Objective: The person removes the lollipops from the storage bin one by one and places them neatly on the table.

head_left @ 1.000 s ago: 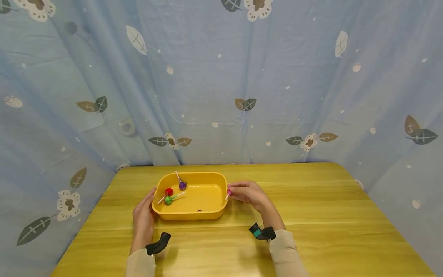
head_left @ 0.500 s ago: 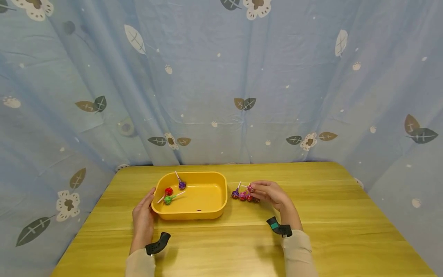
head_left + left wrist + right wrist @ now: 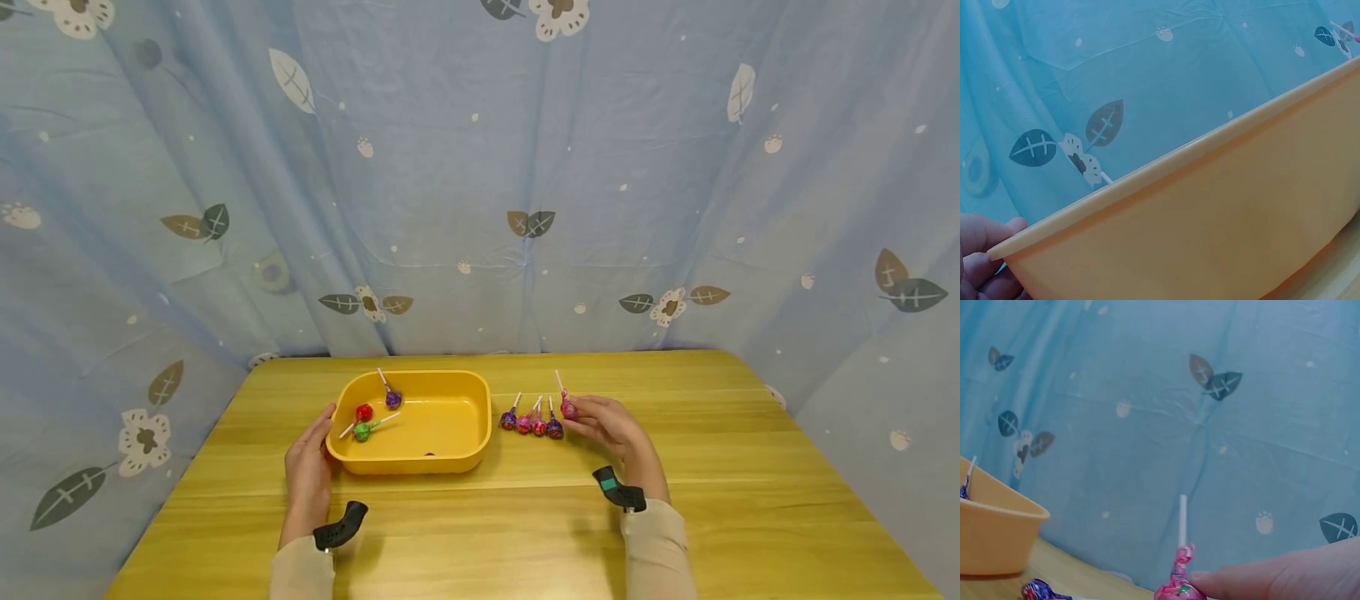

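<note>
At its left end, my left hand holds the yellow plastic basin; in the left wrist view the thumb lies at the rim, fingers below. My right hand pinches a pink-wrapped lollipop by its candy head, stick pointing up and away. In the right wrist view, a finger presses the pink wrapper. Just left of it lies a row of several lollipops: a purple one, two pinkish ones and a dark blue-purple one, heads toward me.
Inside the basin are a purple lollipop, a red lollipop and a green lollipop. A small dark bit shows by its near wall. The wooden table ends at a blue patterned curtain.
My right hand has moved right from the basin's right end, carrying the pink lollipop past the row, which has come into view. The lollipop's stick now points upward. My left hand stays put.
</note>
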Demonstrator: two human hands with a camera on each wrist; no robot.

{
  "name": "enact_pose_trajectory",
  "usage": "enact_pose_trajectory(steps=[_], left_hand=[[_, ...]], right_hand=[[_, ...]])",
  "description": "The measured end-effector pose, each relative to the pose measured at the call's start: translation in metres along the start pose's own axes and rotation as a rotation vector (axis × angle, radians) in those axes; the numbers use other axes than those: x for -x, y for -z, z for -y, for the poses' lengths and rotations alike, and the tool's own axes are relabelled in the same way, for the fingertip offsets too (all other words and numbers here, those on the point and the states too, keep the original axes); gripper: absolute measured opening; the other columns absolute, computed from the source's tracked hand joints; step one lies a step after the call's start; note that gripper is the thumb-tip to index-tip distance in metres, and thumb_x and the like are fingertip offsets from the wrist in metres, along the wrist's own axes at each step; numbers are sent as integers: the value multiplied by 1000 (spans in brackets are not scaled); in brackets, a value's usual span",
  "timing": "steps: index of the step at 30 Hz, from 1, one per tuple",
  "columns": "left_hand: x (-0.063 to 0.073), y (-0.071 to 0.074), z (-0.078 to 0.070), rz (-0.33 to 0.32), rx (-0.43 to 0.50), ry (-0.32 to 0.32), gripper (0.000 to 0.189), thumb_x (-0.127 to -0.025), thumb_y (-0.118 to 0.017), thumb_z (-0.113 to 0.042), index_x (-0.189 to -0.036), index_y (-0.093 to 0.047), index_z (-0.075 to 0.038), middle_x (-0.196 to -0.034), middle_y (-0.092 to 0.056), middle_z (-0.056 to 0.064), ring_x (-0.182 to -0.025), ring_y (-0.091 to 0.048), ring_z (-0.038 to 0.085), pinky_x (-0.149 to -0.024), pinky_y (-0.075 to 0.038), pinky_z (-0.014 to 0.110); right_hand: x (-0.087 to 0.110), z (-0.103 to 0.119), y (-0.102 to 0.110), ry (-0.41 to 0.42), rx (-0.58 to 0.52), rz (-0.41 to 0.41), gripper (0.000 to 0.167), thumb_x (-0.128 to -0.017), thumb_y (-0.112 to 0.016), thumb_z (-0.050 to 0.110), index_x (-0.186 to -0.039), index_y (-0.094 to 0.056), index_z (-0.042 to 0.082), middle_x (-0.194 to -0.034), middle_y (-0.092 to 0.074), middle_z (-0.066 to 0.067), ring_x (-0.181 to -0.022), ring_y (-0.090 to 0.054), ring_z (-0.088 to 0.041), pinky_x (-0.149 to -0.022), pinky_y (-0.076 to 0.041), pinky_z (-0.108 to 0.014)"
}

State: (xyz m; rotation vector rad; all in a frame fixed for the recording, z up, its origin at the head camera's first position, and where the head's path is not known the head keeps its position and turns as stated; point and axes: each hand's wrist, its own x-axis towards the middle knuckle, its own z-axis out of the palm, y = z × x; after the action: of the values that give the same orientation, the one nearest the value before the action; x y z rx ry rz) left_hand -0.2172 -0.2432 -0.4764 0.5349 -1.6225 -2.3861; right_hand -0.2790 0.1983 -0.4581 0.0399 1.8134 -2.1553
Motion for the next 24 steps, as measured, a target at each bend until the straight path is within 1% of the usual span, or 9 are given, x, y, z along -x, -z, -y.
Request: enact_pose_trajectory(steps=[5, 9, 12, 15, 19, 24], left_hand=[[1, 0, 0, 7, 3, -6, 45, -105, -43, -24, -147, -42, -8, -154, -34, 2, -140, -28, 11, -110, -28, 24], [1, 0, -1, 11, 12, -8, 45, -105, -43, -23, -147, -41, -8, -154, -33, 2, -141, -27, 10, -110, -28, 24], [1, 0, -1, 9, 19, -5, 44, -105, -43, -22, -147, -41, -8, -155, -33, 1, -141, -26, 10, -111, -27, 24], [2, 0, -1, 9, 24, -4, 44, -105, -43, -22, -147, -41, -7, -155, -33, 2, -141, -26, 10, -111, -27, 23], [2, -1, -1, 9, 20, -6, 45, -105, -43, -22, -147, -41, -7, -155, -33, 2, -141, -25, 10, -111, -27, 23], [1, -1, -1, 11, 21, -11, 45, -105, -43, -21, -147, -41, -6, -154, -33, 3, -141, -26, 11, -111, -27, 24]], right_hand=[[1, -3, 7, -12, 29, -38, 49, -102, -49, 10, -136, -33, -22, -98, -61, -13, -90, -67, -19, -88, -53, -31], [1, -5, 9, -15, 33, -50, 45, -102, -47, 8, -133, -36, -23, -95, -62, -12, -89, -68, -19, -86, -54, -30], [0, -7, 8, -38, 41, -73, 41, -102, -48, 7, -129, -41, -22, -92, -62, -12, -83, -68, -19, -82, -55, -30], [-1, -8, 6, -64, 74, -106, 35, -101, -50, 6, -123, -46, -20, -89, -61, -13, -73, -69, -17, -77, -57, -30], [-2, -10, 2, -91, 131, -153, 29, -100, -52, 7, -114, -49, -18, -83, -60, -12, -65, -68, -16, -71, -58, -30], [-3, -12, -3, -122, 241, -227, 27, -98, -56, 11, -107, -54, -14, -78, -59, -12, -62, -66, -16, -67, -59, -29]])
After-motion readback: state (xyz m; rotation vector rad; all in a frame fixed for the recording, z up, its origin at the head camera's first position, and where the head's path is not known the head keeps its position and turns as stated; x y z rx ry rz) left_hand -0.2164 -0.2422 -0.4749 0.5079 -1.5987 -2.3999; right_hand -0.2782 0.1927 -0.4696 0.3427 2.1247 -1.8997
